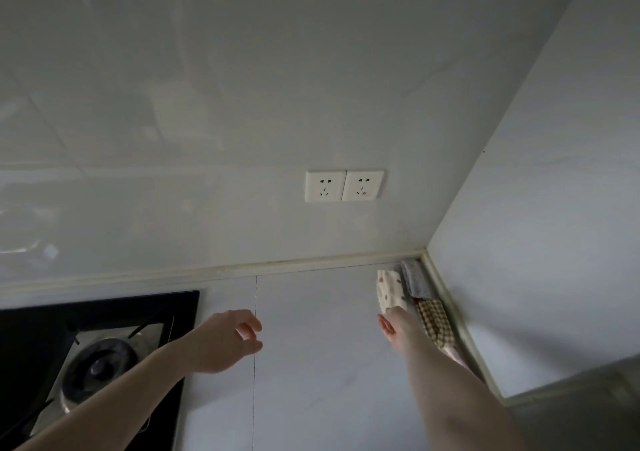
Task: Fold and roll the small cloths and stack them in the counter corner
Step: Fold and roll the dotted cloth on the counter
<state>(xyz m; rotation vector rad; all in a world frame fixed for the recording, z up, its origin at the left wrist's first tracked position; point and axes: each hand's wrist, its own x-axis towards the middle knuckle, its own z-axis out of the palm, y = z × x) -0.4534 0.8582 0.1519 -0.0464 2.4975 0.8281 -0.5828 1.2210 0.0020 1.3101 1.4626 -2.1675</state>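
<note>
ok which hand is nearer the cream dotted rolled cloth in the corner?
Right. The right hand is at the near end of the cream dotted rolled cloth, fingers reaching it. The left hand hangs loosely curled over bare counter, well left, beside the black stove.

no readable text, labels, brands or numbers anywhere in view

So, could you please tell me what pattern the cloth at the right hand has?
Cream with dark spots, head view.

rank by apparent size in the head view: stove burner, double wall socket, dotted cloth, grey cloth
1. stove burner
2. double wall socket
3. dotted cloth
4. grey cloth, though partly hidden, so unsure against the dotted one
</note>
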